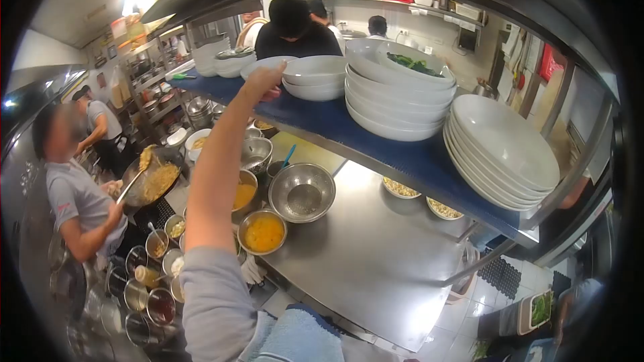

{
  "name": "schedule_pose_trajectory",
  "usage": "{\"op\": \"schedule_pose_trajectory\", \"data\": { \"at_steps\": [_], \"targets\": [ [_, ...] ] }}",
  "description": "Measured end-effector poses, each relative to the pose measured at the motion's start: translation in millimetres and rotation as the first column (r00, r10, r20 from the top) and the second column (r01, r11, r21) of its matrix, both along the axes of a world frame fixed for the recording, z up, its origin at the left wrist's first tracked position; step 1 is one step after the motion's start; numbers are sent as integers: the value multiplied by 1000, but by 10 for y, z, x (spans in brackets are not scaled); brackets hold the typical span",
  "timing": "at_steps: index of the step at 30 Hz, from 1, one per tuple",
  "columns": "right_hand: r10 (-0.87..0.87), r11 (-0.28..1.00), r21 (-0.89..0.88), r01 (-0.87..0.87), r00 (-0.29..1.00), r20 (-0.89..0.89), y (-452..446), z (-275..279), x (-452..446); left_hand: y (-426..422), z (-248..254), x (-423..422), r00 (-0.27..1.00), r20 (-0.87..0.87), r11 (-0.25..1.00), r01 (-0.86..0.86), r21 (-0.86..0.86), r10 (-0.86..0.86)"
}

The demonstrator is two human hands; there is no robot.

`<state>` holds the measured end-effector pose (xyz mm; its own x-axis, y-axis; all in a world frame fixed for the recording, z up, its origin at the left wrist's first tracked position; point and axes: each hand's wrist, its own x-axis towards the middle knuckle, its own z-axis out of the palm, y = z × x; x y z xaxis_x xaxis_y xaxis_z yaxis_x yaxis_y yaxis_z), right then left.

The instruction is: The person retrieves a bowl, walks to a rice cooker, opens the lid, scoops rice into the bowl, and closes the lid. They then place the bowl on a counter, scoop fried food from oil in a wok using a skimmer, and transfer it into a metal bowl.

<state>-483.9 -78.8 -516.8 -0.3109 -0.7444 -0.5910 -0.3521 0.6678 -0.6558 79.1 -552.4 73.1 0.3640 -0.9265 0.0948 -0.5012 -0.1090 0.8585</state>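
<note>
Only one of my hands shows, the left hand (pixel 265 83), stretched up to the shelf with its fingers partly curled at the near rim of a shallow white bowl (pixel 259 63); I cannot tell from here whether they have closed on it or merely touch it, and my right hand is out of sight. That bowl sits on the shelf's blue mat (pixel 302 118), just left of a short stack of white bowls (pixel 314 90). I judge it stiff, smooth and glazed, moderately heavy for its size, and apt to chip if knocked against its neighbours; wet or greasy fingers would probably slip. The best hold, I think, is the near rim, thumb inside the lip and fingers spread beneath, the wrist kept level, since a one-handed rim grip lets the far side dip. Farther right I see a tall bowl stack (pixel 397 121) with leafy greens (pixel 410 64) in its top, then leaning plates (pixel 503 141) near the shelf's end. Below lies the steel bench (pixel 376 234), with a metal mixing bowl (pixel 323 184) and a smaller bowl of yellow liquid (pixel 263 233) toward its left. Well off to the left, a co-worker (pixel 84 211) holds a utensil over a pan of food.
</note>
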Motion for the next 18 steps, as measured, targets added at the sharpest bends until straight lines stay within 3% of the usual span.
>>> {"op": "schedule_pose_trajectory", "data": {
  "at_steps": [3, 6, 9, 12, 15, 18],
  "targets": [
    [-1, 1000, -4, 1, 1000, 12, -125, 68, 269, -821, -87, 376, 947, -131, 933, 315, 174, -295],
    [-11, 1000, 4, 11, 1000, 17, -157, 81, 412, -983, -19, 345, 959, -49, 932, 283, 228, -279],
    [-36, 999, 14, 36, 999, 26, -131, 57, 490, -480, 202, 201, 920, -239, 949, 314, -26, -310],
    [-75, 997, 24, 74, 997, 27, 10, -13, 495, -547, 163, 287, 949, -219, 972, 210, -105, -228],
    [-115, 993, 37, 114, 993, 26, 273, -86, 468, -556, 32, 490, 980, -120, 939, 109, -325, -156],
    [-158, 987, 42, 157, 987, 17, 707, -210, 383, -96, 40, 674, 922, -252, 893, 170, -418, -294]
  ]
}}
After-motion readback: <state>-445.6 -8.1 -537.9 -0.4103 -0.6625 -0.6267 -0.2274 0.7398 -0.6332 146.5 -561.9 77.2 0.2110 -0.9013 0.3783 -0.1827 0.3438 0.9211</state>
